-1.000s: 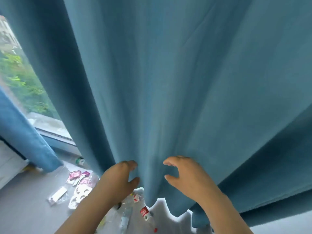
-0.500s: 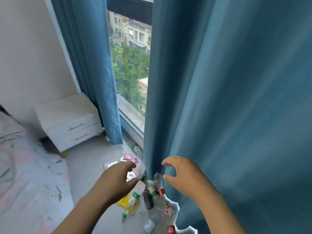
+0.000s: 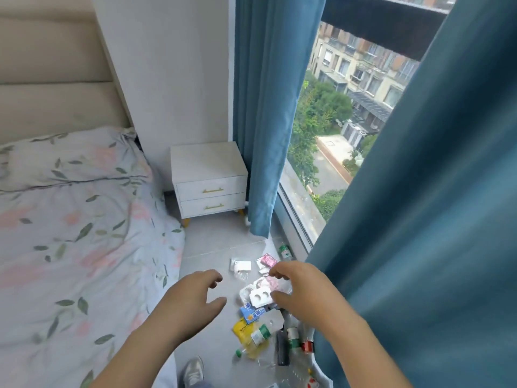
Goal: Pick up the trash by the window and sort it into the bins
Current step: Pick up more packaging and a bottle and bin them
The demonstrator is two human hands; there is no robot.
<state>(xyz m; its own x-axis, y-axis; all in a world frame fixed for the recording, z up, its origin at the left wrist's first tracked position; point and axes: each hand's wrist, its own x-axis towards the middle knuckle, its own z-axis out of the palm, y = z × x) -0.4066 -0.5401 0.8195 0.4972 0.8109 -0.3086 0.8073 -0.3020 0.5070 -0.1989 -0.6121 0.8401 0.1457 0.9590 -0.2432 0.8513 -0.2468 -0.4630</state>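
Observation:
Trash lies scattered on the grey floor by the window: a white card with two holes (image 3: 259, 296), a blue packet (image 3: 252, 313), a yellow wrapper (image 3: 242, 330), a pink packet (image 3: 267, 260), a white packet (image 3: 242, 266), a green-labelled bottle (image 3: 284, 251), a dark tube (image 3: 282, 350) and clear plastic bottles (image 3: 293, 338). My left hand (image 3: 193, 299) hovers above the floor left of the pile, fingers loosely curled, holding nothing. My right hand (image 3: 303, 292) hangs over the pile beside the right curtain, fingers relaxed and empty. No bins are in view.
A bed with a floral cover (image 3: 78, 233) fills the left. A white nightstand (image 3: 208, 182) stands in the corner. Blue curtains hang at the left (image 3: 263, 121) and the right (image 3: 419, 233) of the window (image 3: 321, 152). My shoe (image 3: 193, 372) shows at the bottom.
The view has swung left from the curtain folds to the bed, the nightstand and the open window. Both hands have come away from the curtain and now hover over the trash.

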